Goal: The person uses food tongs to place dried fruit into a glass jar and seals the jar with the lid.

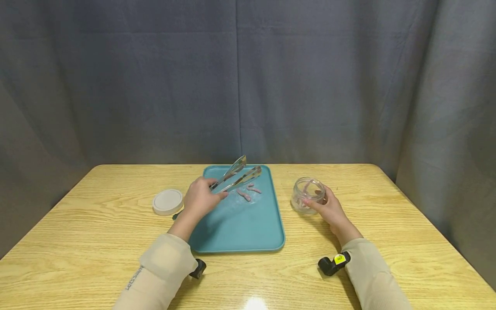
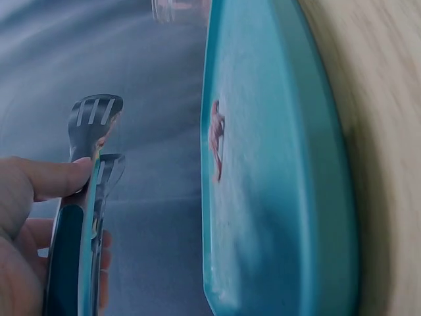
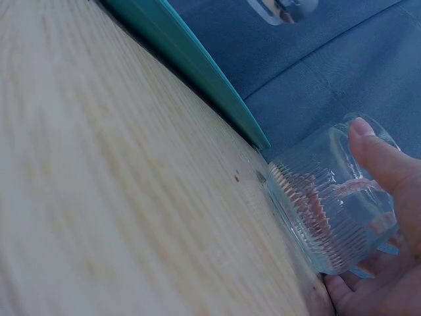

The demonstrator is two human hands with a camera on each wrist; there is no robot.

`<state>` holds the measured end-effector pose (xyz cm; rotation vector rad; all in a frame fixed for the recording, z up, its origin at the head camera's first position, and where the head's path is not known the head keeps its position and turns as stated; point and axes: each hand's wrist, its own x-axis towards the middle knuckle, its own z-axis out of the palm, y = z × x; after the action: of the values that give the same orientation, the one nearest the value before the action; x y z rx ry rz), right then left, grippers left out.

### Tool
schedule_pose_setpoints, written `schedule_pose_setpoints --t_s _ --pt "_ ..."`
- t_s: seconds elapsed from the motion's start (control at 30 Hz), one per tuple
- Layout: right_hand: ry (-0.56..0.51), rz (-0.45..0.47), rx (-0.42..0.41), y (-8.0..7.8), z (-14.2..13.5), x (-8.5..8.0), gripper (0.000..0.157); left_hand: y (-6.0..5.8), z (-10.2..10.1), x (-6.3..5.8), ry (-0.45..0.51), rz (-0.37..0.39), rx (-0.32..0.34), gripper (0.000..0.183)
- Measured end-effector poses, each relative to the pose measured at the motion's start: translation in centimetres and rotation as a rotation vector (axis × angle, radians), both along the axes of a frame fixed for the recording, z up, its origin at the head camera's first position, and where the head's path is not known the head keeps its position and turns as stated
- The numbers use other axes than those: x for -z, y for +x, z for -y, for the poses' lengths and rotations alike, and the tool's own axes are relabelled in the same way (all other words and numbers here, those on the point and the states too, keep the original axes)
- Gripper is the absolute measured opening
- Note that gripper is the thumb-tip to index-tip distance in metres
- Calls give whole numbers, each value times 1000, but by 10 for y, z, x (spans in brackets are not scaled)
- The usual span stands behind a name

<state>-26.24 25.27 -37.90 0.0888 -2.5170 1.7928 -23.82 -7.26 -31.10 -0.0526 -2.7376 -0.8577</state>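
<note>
— Which step?
— Seemingly picking pink strips (image 1: 244,195) off the tray (image 1: 240,234), toward its far right corner. Probably calls next for lowering the tongs (image 1: 246,176), then squeezing.
— Hands?
— Gripping those tongs in the left hand (image 1: 201,198), over the tray's left edge, tips apart. Cupping a jar (image 1: 299,203) in the right hand (image 1: 328,209), off the right edge.

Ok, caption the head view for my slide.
Left hand holds metal tongs over a teal tray; right hand grips a glass jar.
</note>
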Motion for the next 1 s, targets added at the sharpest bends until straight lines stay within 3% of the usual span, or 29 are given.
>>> schedule_pose_setpoints --t_s 0.27,0.4,0.8,1.0 --pt "1 2 -2 0 -1 0 86 -2 14 7 -11 20 -1 46" --pt "3 -5 -2 0 -2 2 85 -3 18 11 -27 36 42 46" --pt "10 -5 7 0 -3 2 86 -7 21 20 -124 12 131 42" --pt "7 3 -1 0 -3 2 85 -8 19 21 -206 3 120 41"
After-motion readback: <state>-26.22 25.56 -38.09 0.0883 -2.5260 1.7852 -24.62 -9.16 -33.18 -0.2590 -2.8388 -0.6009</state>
